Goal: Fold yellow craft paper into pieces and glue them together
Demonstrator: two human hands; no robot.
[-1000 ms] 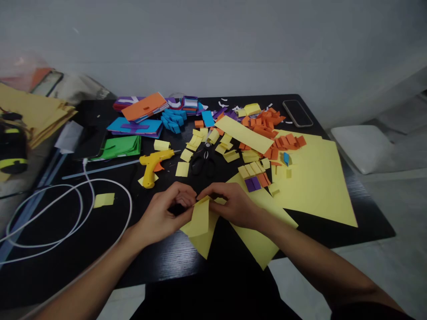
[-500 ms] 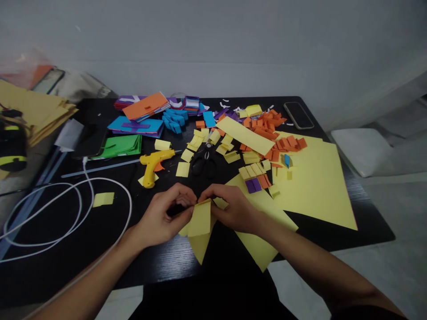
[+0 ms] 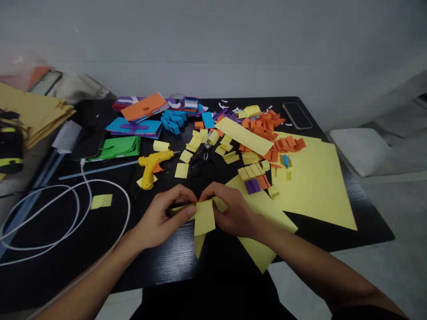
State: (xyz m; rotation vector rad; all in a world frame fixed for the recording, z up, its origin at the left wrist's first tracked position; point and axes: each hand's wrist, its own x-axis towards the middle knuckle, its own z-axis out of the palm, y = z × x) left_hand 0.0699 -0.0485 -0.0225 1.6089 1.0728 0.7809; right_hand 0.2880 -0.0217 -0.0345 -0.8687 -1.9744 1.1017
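My left hand (image 3: 167, 218) and my right hand (image 3: 230, 211) meet over the near middle of the black table (image 3: 83, 249). Both pinch a yellow paper strip (image 3: 203, 220) between thumb and fingers. The strip hangs folded between them, its lower tip pointing down toward me. Under my right wrist lies a large yellow sheet (image 3: 260, 249) that sticks out over the table's near edge.
A yellow glue gun (image 3: 150, 165) and black scissors (image 3: 203, 162) lie just beyond my hands. Yellow, orange, purple and blue paper pieces (image 3: 256, 146) cover the far middle. A white cable (image 3: 66, 213) loops at left, a phone (image 3: 296, 114) lies far right, and coloured paper stacks (image 3: 133, 129) sit far left.
The folded yellow strip has been drawn narrower and shorter between my fingers; its hanging tip has shrunk. My hands stayed in place, fingers working the fold.
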